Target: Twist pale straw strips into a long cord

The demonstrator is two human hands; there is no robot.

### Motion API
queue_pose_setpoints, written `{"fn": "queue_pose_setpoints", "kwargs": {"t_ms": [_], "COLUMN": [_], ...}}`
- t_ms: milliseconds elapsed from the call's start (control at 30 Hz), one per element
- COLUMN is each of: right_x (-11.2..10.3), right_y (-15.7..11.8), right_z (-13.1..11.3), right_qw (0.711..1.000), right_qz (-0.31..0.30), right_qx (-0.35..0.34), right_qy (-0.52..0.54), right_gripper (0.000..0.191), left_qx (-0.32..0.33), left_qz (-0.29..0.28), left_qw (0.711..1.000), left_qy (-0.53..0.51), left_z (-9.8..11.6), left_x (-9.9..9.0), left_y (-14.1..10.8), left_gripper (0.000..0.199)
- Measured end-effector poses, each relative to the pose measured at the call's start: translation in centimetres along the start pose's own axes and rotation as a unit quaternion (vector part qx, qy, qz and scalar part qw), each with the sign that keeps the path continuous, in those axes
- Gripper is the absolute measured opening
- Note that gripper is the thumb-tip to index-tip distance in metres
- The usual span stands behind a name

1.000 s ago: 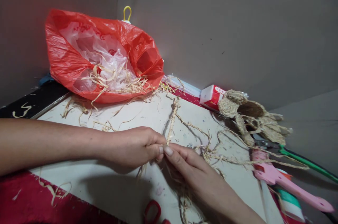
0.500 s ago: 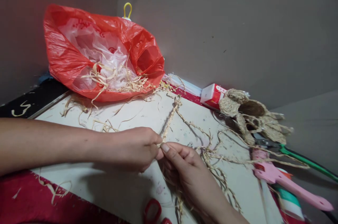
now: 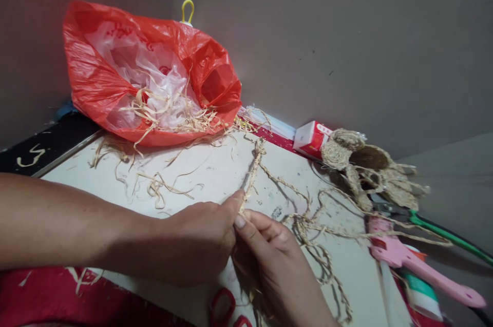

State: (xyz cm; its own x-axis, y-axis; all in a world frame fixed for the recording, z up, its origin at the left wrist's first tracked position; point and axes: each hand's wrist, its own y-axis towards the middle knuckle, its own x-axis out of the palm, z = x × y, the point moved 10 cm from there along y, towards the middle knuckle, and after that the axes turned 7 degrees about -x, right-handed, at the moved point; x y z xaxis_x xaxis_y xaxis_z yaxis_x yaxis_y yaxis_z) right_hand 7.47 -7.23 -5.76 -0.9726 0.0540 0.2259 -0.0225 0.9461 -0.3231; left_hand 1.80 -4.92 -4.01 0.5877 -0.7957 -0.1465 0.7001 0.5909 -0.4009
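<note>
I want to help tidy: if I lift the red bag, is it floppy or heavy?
The red bag would probably flop; its thin plastic is creased. It's likely light: thin pale strands show inside. Some might fall out, since they hang over the edge.

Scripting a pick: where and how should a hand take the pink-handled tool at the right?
I'd grip the pink handle mid-length, across its width, coming from above and the lower right. It's a long, slim bar slanting down-right in view, with that stretch exposed on top. I'd avoid its upper-left end, where braided cord appears to cross.
</note>
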Motion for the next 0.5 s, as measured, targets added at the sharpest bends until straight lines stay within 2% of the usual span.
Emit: {"fn": "queue_pose_setpoints", "kwargs": {"t_ms": [100, 167, 233, 333, 433, 467, 500], "right_x": [0.0, -0.1, -0.2, -0.1, 0.1, 0.1, 0.2], "right_y": [-0.1, -0.1, 0.0, 0.3, 0.5, 0.5, 0.6], "right_z": [0.1, 0.0, -0.2, -0.8, -1.1, -1.1, -1.1], "right_qw": [1.0, 1.0, 1.0, 0.999, 0.999, 0.999, 0.999], "right_qz": [-0.003, 0.002, 0.007, 0.007, -0.005, -0.01, -0.014], "right_qx": [0.001, 0.005, 0.01, 0.004, -0.001, 0.0, 0.0], "right_qy": [-0.01, -0.011, 0.001, 0.032, 0.045, 0.043, 0.039], "right_gripper": [0.035, 0.033, 0.03, 0.03, 0.028, 0.028, 0.028], "left_qx": [-0.022, -0.025, -0.018, 0.019, 0.086, 0.104, 0.111], "left_qz": [0.038, 0.039, 0.015, -0.015, 0.116, 0.138, 0.131], "left_qw": [0.994, 0.988, 0.985, 0.974, 0.96, 0.958, 0.963], "left_qy": [0.102, 0.145, 0.171, 0.224, 0.241, 0.23, 0.209], "left_z": [0.1, 0.6, 1.6, 3.4, 5.9, 6.3, 6.2], "left_x": [-0.6, -1.0, -1.5, -2.9, -6.4, -6.9, -6.8], "left_y": [-0.2, -0.5, -0.8, -0.9, -0.8, -0.7, -0.6], "left_gripper": [0.05, 0.056, 0.048, 0.026, 0.025, 0.024, 0.023]}}
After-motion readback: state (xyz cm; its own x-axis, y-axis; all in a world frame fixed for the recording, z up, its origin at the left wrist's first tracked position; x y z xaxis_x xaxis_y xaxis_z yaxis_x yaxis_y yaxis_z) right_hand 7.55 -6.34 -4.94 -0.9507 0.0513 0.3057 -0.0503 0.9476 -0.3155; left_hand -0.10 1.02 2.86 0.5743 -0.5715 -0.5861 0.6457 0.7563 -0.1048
